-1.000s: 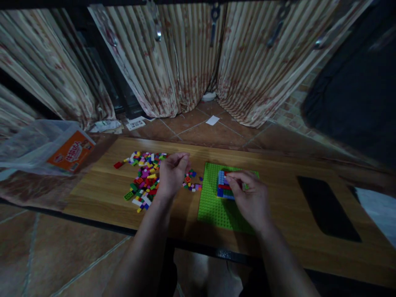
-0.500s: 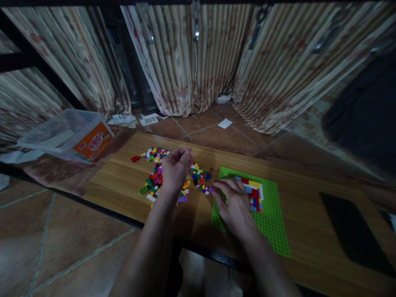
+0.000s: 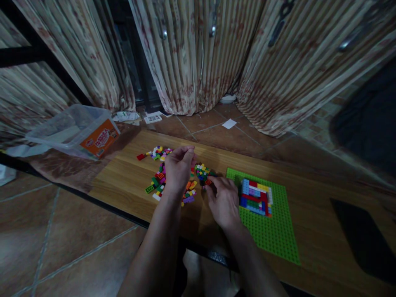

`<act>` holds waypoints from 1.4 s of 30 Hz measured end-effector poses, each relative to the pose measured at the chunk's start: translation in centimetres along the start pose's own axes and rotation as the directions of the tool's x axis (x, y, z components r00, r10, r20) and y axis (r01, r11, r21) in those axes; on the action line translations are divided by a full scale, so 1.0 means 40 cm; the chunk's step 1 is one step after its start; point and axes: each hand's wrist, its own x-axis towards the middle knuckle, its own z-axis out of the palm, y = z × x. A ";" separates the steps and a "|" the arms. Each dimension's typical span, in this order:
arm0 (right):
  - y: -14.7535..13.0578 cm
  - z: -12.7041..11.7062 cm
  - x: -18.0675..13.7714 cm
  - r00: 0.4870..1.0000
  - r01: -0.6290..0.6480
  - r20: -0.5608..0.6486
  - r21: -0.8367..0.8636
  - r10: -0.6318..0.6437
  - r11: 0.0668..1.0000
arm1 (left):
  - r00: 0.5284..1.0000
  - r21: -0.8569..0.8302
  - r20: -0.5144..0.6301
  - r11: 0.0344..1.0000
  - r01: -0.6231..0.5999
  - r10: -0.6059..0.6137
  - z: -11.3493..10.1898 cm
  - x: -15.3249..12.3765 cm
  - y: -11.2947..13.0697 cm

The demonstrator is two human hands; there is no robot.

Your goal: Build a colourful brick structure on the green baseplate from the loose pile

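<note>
My left hand (image 3: 178, 168) hovers over the loose toy bricks, its thumb and fingers pinched together; whatever they hold is hidden. My right hand (image 3: 223, 201) is at the near edge of a small pile of bricks (image 3: 202, 170). Its thumb and forefinger are slightly apart beside a red brick (image 3: 208, 181) in that pile. Under and around my left wrist lies a larger spread of mixed bricks (image 3: 189, 192), partly covered by the arm. To the right, a multicoloured brick build (image 3: 256, 197) sits on a green baseplate (image 3: 272, 237).
A clear plastic box (image 3: 69, 132) with an orange label stands beyond the wooden table's (image 3: 120, 177) left end. More bricks (image 3: 159, 152) lie at the back left. A dark flat slab (image 3: 361, 239) rests at the right. Striped curtains (image 3: 182, 62) hang behind.
My right hand has moved left, off the baseplate to the small pile, uncovering the brick build. My left hand keeps its pinch. The whole view has shifted slightly.
</note>
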 end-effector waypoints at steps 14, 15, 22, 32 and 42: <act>-0.041 0.011 -0.020 0.983 0.155 0.073 0.166 -0.169 0.974 | 0.993 -0.110 -0.121 0.994 0.005 -0.018 -0.061 0.021 0.046; -0.049 0.014 -0.023 0.980 0.168 0.083 0.159 -0.183 0.973 | 0.993 -0.112 -0.120 0.994 0.006 -0.020 -0.062 0.021 0.046; -0.105 0.044 -0.028 0.962 0.216 0.147 0.100 -0.229 0.971 | 0.992 -0.100 -0.121 0.995 0.016 -0.028 -0.063 0.020 0.046; -0.121 0.058 -0.025 0.977 0.160 0.119 0.127 -0.175 0.979 | 0.994 -0.070 -0.105 0.997 0.036 -0.043 -0.058 0.023 0.043; -0.097 -0.014 -0.006 1.000 0.029 0.000 0.251 -0.030 0.968 | 0.997 -0.004 -0.048 0.999 0.053 -0.053 -0.034 0.018 0.031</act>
